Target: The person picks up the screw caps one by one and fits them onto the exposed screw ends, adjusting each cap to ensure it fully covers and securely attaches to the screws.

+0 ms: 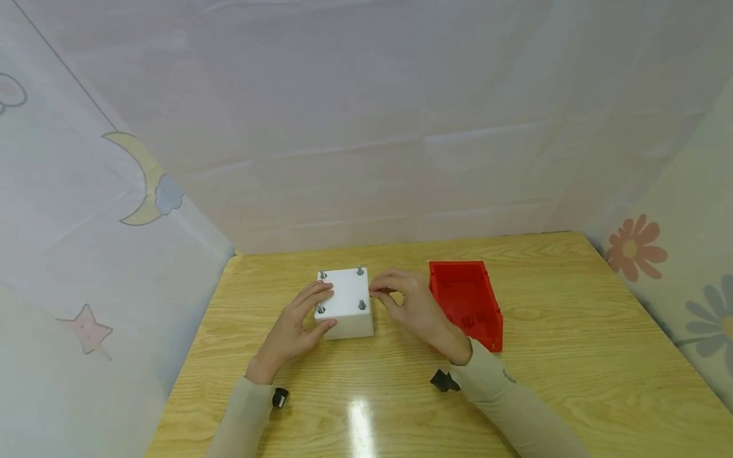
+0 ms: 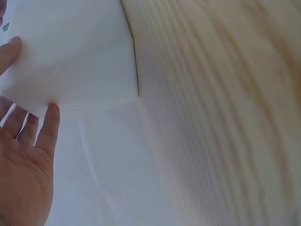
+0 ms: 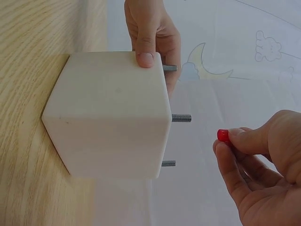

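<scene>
A white block (image 1: pixel 350 291) sits on the table, with a threaded metal stud (image 3: pixel 181 118) standing up at each top corner. My left hand (image 1: pixel 298 327) holds the block from its left side, thumb (image 3: pixel 146 59) on the near face and fingers reaching over the top. Just off the block's right side in the head view is my right hand (image 1: pixel 409 305). Between thumb and index finger it pinches a small red cap (image 3: pixel 223 136), which the right wrist view shows above the stud ends and apart from them.
To the right stands a red bin (image 1: pixel 458 272) with a few small red pieces (image 1: pixel 468 320) inside, close beside the right forearm. Both stand on a wooden table (image 1: pixel 550 305). Pale printed cloth (image 1: pixel 366 159) hangs behind and at the sides. A black wrist device (image 1: pixel 445 381) shows below the right sleeve.
</scene>
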The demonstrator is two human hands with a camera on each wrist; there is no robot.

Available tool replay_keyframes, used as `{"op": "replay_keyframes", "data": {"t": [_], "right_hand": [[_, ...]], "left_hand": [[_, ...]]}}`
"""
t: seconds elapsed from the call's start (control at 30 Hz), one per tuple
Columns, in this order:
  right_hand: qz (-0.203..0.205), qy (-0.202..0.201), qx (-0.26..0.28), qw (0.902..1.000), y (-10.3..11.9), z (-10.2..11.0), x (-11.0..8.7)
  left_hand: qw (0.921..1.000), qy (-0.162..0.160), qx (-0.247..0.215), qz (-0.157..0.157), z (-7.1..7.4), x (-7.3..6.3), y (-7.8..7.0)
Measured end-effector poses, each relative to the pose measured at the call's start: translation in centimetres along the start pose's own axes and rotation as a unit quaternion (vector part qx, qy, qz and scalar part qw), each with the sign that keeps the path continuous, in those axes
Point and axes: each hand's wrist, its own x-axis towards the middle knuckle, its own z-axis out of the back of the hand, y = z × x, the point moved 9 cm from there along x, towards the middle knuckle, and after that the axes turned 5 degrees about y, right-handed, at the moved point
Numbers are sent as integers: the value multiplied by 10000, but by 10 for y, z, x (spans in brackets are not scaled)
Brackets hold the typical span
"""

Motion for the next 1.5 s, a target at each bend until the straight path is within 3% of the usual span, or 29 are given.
{"op": "replay_keyframes", "data": {"t": [0.2, 0.5, 1.07, 1.5], "right_hand": [[-3, 2, -8, 10000, 2, -2, 0], [-92, -32, 20, 10000, 2, 0, 1], [104, -123, 87, 9998, 5, 0, 0], [102, -134, 202, 9997, 4, -3, -1]], "left_hand": [[10000, 1, -33, 69, 1, -2, -1], [10000, -55, -49, -63, 2, 0, -5], [9998, -76, -29, -183, 2, 1, -6], [10000, -52, -31, -78, 2, 1, -3]]}}
